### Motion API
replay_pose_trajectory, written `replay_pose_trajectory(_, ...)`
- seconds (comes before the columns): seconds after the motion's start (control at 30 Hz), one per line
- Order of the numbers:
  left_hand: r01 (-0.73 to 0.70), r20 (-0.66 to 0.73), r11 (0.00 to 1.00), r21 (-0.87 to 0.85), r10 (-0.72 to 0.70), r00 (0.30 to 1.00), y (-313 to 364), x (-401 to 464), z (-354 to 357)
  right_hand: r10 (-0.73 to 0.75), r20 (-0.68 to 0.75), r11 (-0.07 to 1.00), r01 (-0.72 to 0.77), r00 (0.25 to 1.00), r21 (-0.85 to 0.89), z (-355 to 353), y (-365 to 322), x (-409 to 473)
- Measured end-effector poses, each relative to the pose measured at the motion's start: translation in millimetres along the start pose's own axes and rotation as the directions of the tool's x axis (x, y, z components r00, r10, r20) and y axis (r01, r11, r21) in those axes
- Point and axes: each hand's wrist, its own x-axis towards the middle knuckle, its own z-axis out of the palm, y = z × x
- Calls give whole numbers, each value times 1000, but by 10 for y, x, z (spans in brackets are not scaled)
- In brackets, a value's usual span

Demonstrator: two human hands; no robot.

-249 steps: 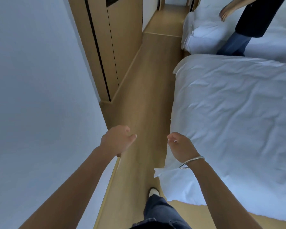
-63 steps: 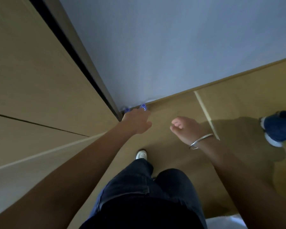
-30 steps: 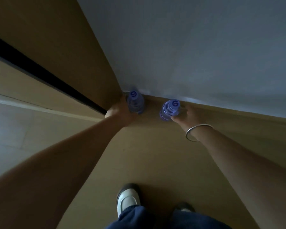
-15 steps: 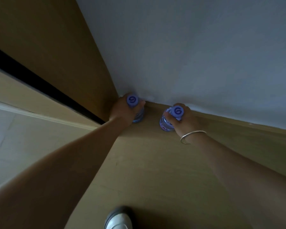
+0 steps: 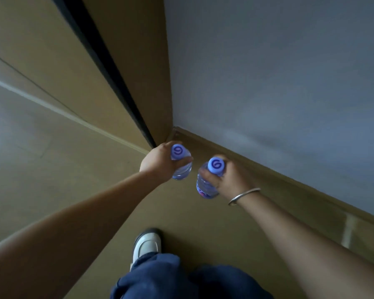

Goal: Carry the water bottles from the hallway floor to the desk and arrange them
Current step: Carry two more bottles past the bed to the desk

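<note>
Two clear water bottles with pale purple caps are in my hands above the wooden floor [image 5: 181, 212], near the corner where the wall meets a wooden door frame. My left hand [image 5: 158, 162] grips the left bottle [image 5: 180, 167] just below its cap. My right hand [image 5: 229, 180] grips the right bottle [image 5: 205, 186] around its neck; a label shows low on its body. Both bottles hang upright, seen from above. A silver bangle sits on my right wrist.
A grey wall [image 5: 279, 83] with a wooden skirting board [image 5: 289, 180] runs along the right. A wooden door frame with a dark gap [image 5: 108, 67] stands at the left. My white shoe [image 5: 146, 244] and blue trouser legs are below.
Both hands have lifted the bottles off the floor and away from the corner; the camera has risen and my legs have come back into view.
</note>
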Motion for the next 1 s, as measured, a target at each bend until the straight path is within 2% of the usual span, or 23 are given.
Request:
replay_pose_trajectory(0.1,-6,-32,998,-63,4,999,335,-472,-448,-103,55,994,104,993,-32,-224,-625,-268)
replay_pose_trajectory(0.2,36,-136,992,-123,-53,989,633,-997,-961,-198,118,962,216,973,-167,-471,-1277,-621)
replay_pose_trajectory(0.3,55,-264,983,-174,-100,959,893,-1586,-1545,-288,136,918,314,948,-244,-728,-1958,-1065)
replay_pose_trajectory(0.37,83,-326,987,-141,-126,937,1054,-2014,-1935,-357,102,880,371,928,-298,-877,-2381,-1373)
replay_pose_trajectory(0.43,111,-393,990,-92,-139,909,1220,-2444,-2333,-426,27,870,418,904,-261,-1003,-2804,-1674)
replay_pose_trajectory(0.53,129,-482,986,-103,-162,861,1496,-3045,-2946,-527,6,829,516,850,-217,-1142,-3482,-2069)
replay_pose_trajectory(0.67,131,-560,958,-256,-258,787,1768,-3705,-3677,-583,52,800,584,811,-139,-1177,-4324,-2462)
replay_pose_trajectory(0.9,99,-727,924,-370,-354,589,1779,-4513,-4519,-666,115,742,670,737,5,-911,-5357,-2822)
replay_pose_trajectory(1.0,68,-743,918,-391,-359,565,1705,-4732,-4795,-708,172,704,705,685,93,-746,-5750,-2920)
